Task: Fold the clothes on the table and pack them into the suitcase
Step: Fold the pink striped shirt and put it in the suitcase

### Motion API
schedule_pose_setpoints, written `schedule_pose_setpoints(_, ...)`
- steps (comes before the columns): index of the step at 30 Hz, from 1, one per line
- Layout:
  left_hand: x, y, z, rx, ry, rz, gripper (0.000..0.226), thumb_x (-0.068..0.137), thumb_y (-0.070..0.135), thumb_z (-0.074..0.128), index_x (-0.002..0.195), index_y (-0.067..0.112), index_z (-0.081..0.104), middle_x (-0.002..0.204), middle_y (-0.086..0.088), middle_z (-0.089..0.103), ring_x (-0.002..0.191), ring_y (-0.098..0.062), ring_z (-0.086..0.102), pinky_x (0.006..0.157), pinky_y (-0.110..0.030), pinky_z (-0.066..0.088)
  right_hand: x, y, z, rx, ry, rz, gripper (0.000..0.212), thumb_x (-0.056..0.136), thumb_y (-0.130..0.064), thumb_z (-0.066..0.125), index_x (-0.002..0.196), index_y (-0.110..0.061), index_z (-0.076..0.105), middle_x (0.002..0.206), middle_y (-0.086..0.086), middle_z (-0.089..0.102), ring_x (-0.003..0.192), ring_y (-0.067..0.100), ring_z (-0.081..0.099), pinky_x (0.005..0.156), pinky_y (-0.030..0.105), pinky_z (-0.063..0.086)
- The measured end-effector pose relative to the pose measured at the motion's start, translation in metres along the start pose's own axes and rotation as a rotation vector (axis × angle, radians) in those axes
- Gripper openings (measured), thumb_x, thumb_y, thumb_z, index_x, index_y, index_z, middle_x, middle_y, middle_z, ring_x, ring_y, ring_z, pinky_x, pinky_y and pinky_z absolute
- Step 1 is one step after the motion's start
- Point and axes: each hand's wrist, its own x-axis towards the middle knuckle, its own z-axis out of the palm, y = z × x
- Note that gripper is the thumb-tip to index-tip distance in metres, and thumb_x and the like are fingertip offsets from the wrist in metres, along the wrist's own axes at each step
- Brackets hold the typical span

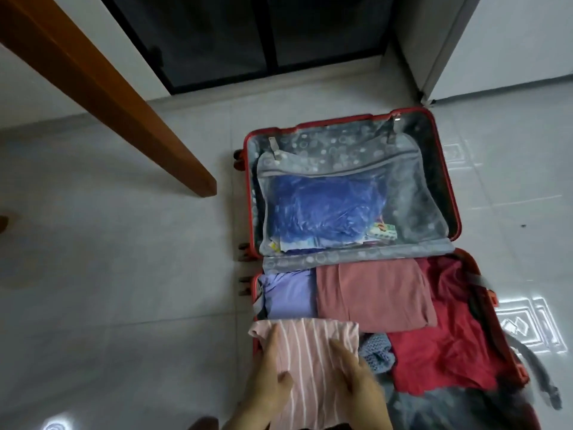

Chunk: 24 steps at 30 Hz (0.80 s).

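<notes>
A red suitcase lies open on the floor. Its near half holds a folded dusty-pink garment, a lilac garment, a dark red garment and a blue knitted piece. A folded pink garment with white stripes lies over the near-left corner of that half. My left hand lies flat on its left side, and my right hand lies flat on its right side. The lid half has a zipped mesh pocket with a blue plastic bag inside.
A wooden table leg slants across the upper left, ending near the suitcase's far-left corner. Grey floor tiles surround the case. A dark glass door stands at the back and a white cabinet at the back right. Grey straps trail off the suitcase's right side.
</notes>
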Motion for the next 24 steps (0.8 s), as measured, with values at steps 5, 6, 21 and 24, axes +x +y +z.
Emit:
schedule_pose_setpoints(5,0.047,-0.048,0.028,0.045,-0.039,-0.036,0.09,0.087,0.005,0.056,0.147,0.031,-0.005,0.154,-0.008,0.02,0.139,-0.019,0.029,0.109,-0.021,0.027,0.034,0.044,0.032,-0.101,-0.024,-0.051,0.085,0.087,-0.017,0.056,0.119,-0.082,0.011,0.11,-0.007,0.049,0.103,0.016,0.061,0.085,0.027,0.047)
schedule_pose_setpoints(6,0.049,-0.053,0.027,0.092,-0.035,-0.034,0.088,0.088,0.006,0.054,0.146,0.034,-0.005,0.153,-0.008,0.02,0.134,-0.02,0.037,0.106,-0.022,0.032,0.037,0.047,0.036,-0.197,0.009,-0.069,0.078,0.086,-0.025,0.055,0.122,-0.08,0.012,0.103,-0.005,0.05,0.096,0.021,0.063,0.08,0.034,0.049)
schedule_pose_setpoints(21,0.076,-0.07,0.047,0.871,-0.188,0.258,0.141,0.0,0.068,0.077,0.131,0.026,0.046,0.132,-0.004,0.058,0.117,-0.028,0.059,0.09,-0.046,0.05,0.064,0.074,0.072,-0.822,-0.24,-0.305,0.127,0.035,-0.079,0.068,0.145,-0.026,0.035,0.155,0.012,0.022,0.145,0.034,0.006,0.111,0.044,0.008)
schedule_pose_setpoints(24,0.079,-0.063,0.045,0.862,-0.18,0.225,0.14,-0.003,0.063,0.079,0.129,0.028,0.048,0.13,-0.002,0.06,0.114,-0.027,0.061,0.087,-0.045,0.05,0.07,0.07,0.072,-0.787,-0.286,-0.281,0.125,0.035,-0.08,0.067,0.144,-0.026,0.038,0.156,0.011,0.017,0.146,0.032,0.001,0.111,0.044,0.007)
